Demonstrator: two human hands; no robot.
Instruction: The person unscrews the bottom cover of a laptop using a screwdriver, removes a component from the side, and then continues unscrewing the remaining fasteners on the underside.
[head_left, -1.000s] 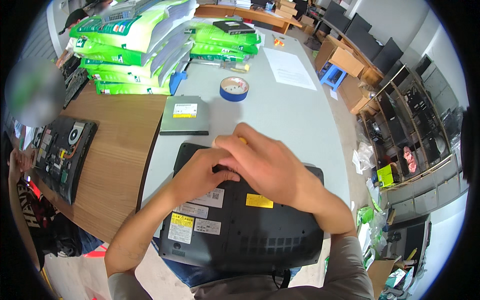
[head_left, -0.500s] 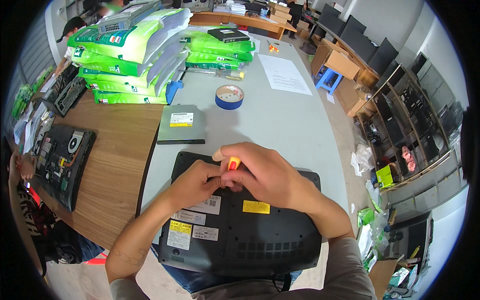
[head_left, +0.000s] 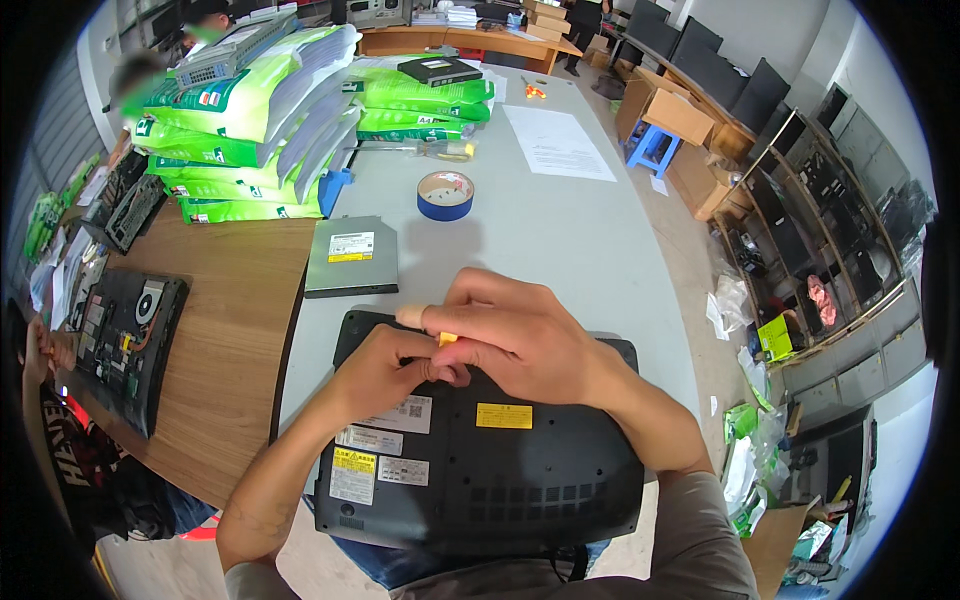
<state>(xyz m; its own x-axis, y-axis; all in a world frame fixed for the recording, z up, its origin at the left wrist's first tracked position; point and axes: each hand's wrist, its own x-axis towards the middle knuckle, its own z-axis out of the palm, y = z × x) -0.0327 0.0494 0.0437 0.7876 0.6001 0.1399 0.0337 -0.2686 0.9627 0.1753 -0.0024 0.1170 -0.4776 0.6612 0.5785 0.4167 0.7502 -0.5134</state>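
A black laptop [head_left: 560, 450] lies underside up before me, half over the table edge. White and yellow labels cover its left part. My right hand [head_left: 525, 335] is closed around a small screwdriver [head_left: 447, 340]; only a bit of its yellow handle shows, and the tip is hidden. Against it, my left hand [head_left: 380, 375] is closed in a pinch low over the laptop's upper part; what its fingertips hold is hidden. Just beyond the laptop's far left corner sits a silver optical drive [head_left: 335, 275].
Beyond are a roll of blue tape [head_left: 444, 207], a clear-handled screwdriver [head_left: 450, 151], a printed sheet [head_left: 558, 143] and stacked green paper packs [head_left: 225, 145]. On the wooden table at left lies an opened laptop base [head_left: 130, 330], with another person's hand [head_left: 50, 350] beside it.
My right hand has turned and tipped over, so less of the screwdriver's handle shows and its red part is out of sight. My left hand keeps nearly the same place over the laptop.
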